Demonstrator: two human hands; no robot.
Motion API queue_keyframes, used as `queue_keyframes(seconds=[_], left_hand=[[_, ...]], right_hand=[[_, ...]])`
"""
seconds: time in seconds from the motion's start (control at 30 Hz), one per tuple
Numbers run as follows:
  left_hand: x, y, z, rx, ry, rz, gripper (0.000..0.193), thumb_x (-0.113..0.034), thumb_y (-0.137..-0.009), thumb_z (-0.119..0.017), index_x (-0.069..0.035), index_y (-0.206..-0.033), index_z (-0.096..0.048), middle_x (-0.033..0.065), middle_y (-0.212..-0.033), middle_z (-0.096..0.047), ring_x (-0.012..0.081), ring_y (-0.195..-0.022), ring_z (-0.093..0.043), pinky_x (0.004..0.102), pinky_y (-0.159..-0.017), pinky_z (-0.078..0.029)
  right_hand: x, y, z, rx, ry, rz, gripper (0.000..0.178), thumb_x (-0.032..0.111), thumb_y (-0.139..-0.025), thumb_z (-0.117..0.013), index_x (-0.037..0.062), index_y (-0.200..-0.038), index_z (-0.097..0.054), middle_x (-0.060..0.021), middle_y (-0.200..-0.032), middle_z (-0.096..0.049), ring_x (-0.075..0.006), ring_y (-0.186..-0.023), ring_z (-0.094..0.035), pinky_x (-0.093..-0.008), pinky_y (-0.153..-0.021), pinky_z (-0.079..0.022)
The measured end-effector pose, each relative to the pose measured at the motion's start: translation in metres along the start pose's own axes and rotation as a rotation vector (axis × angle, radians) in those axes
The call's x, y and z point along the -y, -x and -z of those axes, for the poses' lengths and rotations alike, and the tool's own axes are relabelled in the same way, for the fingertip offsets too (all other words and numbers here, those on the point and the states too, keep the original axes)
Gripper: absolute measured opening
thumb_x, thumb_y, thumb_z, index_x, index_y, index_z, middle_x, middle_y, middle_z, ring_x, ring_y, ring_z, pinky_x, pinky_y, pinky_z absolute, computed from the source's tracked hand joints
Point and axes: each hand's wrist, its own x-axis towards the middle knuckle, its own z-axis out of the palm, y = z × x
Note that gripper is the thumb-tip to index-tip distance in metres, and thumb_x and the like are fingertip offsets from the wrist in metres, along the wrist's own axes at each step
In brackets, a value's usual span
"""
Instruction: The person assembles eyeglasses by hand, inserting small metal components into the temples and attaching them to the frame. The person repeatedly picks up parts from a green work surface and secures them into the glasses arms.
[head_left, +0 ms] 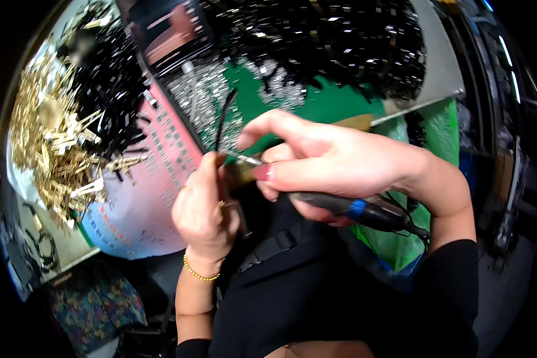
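Note:
My left hand (203, 209) wears a gold bead bracelet and pinches a thin, dark, curved strip (222, 122) between thumb and fingers; the strip sticks up from the fingertips. In my right hand (328, 155) lies a black corded hand tool (382, 215) with a blue band, its slim metal front end (247, 159) pointing left at my left fingertips. Whether that end touches the strip I cannot tell. Both hands are close together over the near edge of the table. Beneath them, a brownish table edge or strip is partly hidden.
Gold metal clips (59, 143) and black pieces (113, 77) are heaped at left, by a pink and blue printed sheet (155, 179). Small silver parts (203, 89) lie on the green mat (244, 80). A black pile (340, 42) covers the back. A green bag (400, 250) hangs at right.

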Motion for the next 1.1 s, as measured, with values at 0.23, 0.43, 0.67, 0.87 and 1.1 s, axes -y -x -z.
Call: queue_keyframes(seconds=[0.23,0.43,0.67,0.87,1.1], left_hand=[[-0.003,0.001,0.005,0.098,0.211,0.445,0.023,-0.007,-0.106,-0.05,0.004,-0.121,-0.062,0.0067,-0.084,-0.069,0.0127,-0.072,-0.066,0.029,-0.064,-0.051],[0.019,0.0,0.032,-0.242,0.55,0.602,0.026,-0.015,-0.111,-0.044,0.002,-0.126,-0.057,0.0033,-0.077,-0.061,0.0025,-0.051,-0.037,0.0174,-0.049,-0.032],[0.016,-0.006,0.02,-0.159,0.542,0.527,0.028,-0.021,-0.111,-0.044,-0.002,-0.127,-0.059,0.0046,-0.087,-0.067,-0.0008,-0.052,-0.039,0.016,-0.044,-0.027],[0.028,0.004,0.037,-0.25,0.615,0.51,0.032,-0.023,-0.112,-0.043,-0.001,-0.13,-0.057,0.0098,-0.101,-0.068,0.0023,-0.06,-0.045,0.0174,-0.046,-0.039],[0.01,0.002,0.031,-0.457,0.507,0.193,0.029,-0.017,-0.111,-0.039,0.004,-0.128,-0.05,0.0177,-0.102,-0.066,0.0222,-0.09,-0.068,0.0378,-0.08,-0.06]], right_hand=[[-0.05,0.008,-0.011,-0.473,1.137,0.478,0.054,0.029,-0.1,-0.061,0.0071,-0.14,-0.033,-0.0188,-0.11,-0.06,-0.0372,-0.081,-0.069,-0.0449,-0.063,-0.056],[-0.06,0.09,0.08,-1.6,0.559,0.605,0.025,0.023,-0.098,-0.063,-0.0012,-0.1,-0.065,-0.013,-0.079,-0.069,-0.0207,-0.07,-0.067,-0.0335,-0.067,-0.052],[-0.095,0.08,0.132,-1.606,0.547,0.507,0.03,0.028,-0.093,-0.068,-0.0006,-0.101,-0.064,-0.0146,-0.067,-0.063,-0.018,-0.062,-0.06,-0.0341,-0.06,-0.047],[-0.075,0.089,0.109,-1.952,0.816,0.853,0.016,0.016,-0.098,-0.065,0.0001,-0.099,-0.062,-0.0069,-0.082,-0.067,-0.0139,-0.067,-0.061,-0.0295,-0.061,-0.048],[-0.033,0.02,-0.029,-0.143,0.121,0.394,0.017,0.015,-0.101,-0.063,0.002,-0.112,-0.06,-0.0098,-0.093,-0.069,-0.0044,-0.057,-0.054,-0.0201,-0.054,-0.046]])
